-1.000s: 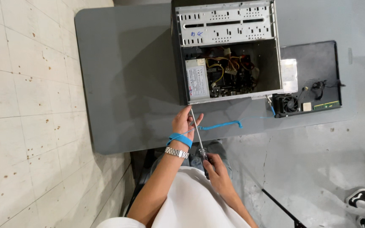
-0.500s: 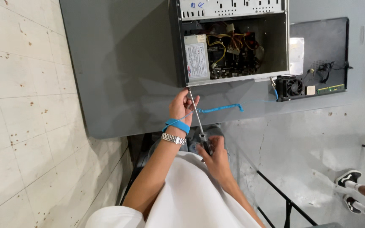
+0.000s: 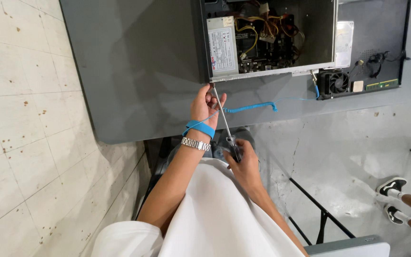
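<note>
- Left hand [image 3: 205,102], frame centre: fingertips now steady the screwdriver [image 3: 224,121] tip at the computer case [image 3: 267,40] corner, up from the table edge.
- Right hand [image 3: 244,164]: closed around the handle.

The scene is evenly and brightly lit from overhead, and no harsh shadows are cast. A soft sheen is noted across the grey table [image 3: 134,71] in the upper left of the frame. The interior of the open computer case [image 3: 267,38] at the top is rendered darker. Focus is held sharp throughout; mild wide-angle stretching is observed along the edges. No motion blur is recorded.
</note>
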